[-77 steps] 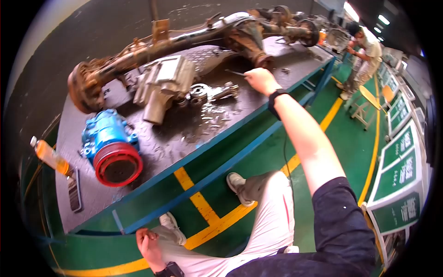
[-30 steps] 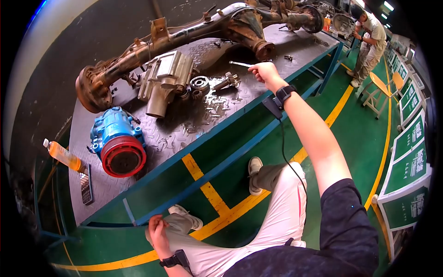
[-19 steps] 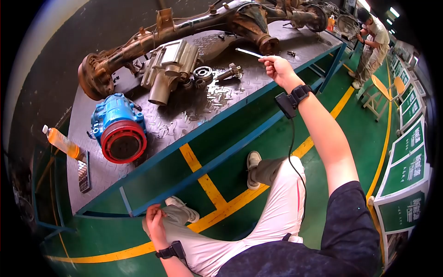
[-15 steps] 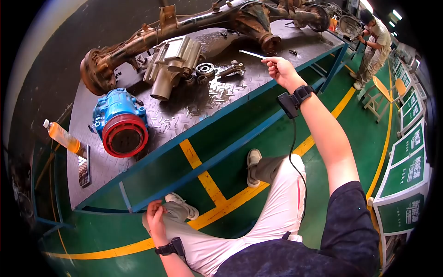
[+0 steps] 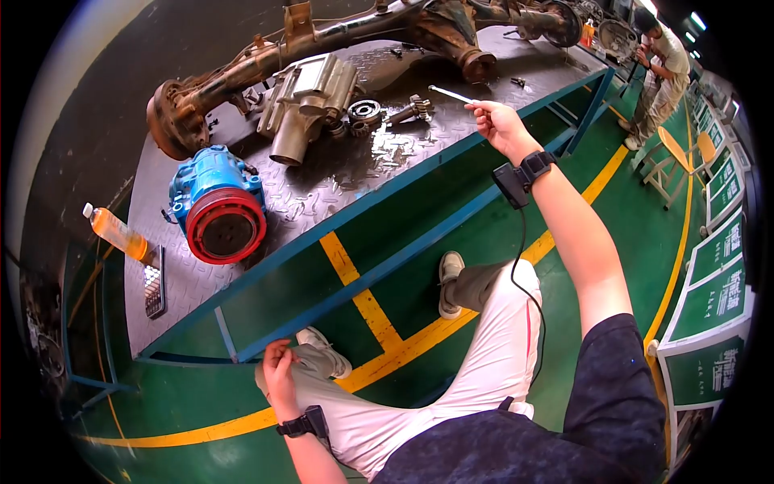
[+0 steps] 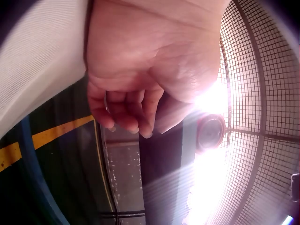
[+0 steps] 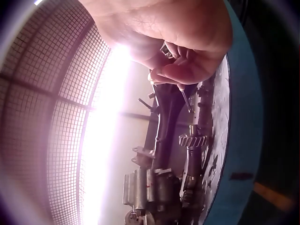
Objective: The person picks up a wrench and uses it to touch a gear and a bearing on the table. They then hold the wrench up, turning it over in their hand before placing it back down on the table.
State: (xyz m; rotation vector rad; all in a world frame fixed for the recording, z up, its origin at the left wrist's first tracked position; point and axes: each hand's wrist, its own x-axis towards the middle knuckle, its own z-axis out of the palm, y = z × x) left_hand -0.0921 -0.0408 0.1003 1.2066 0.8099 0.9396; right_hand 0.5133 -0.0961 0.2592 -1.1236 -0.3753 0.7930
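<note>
My right hand (image 5: 501, 127) pinches a slim silver wrench (image 5: 453, 95) between thumb and fingers, over the front edge of the metal table. The free end of the wrench points back toward the rusty axle (image 5: 355, 36). In the right wrist view the fingers curl around the wrench (image 7: 186, 101), with part of it hidden in the palm. Left of that hand lie a gear shaft (image 5: 411, 110) and a ring bearing (image 5: 364, 111), beside a grey metal housing (image 5: 310, 89). My left hand (image 5: 279, 367) hangs loosely curled by my knee, holding nothing.
A blue compressor with a red pulley (image 5: 226, 226) stands on the table's near left part. An orange drink bottle (image 5: 117, 232) and a phone (image 5: 155, 282) lie beside it. Another person (image 5: 661, 73) works at the far end, near a wooden stool (image 5: 677, 153).
My right hand has drawn the wrench rightward, toward the table's front edge, and its fingers show more from the side. The view has shifted. My left hand stays by the knee.
</note>
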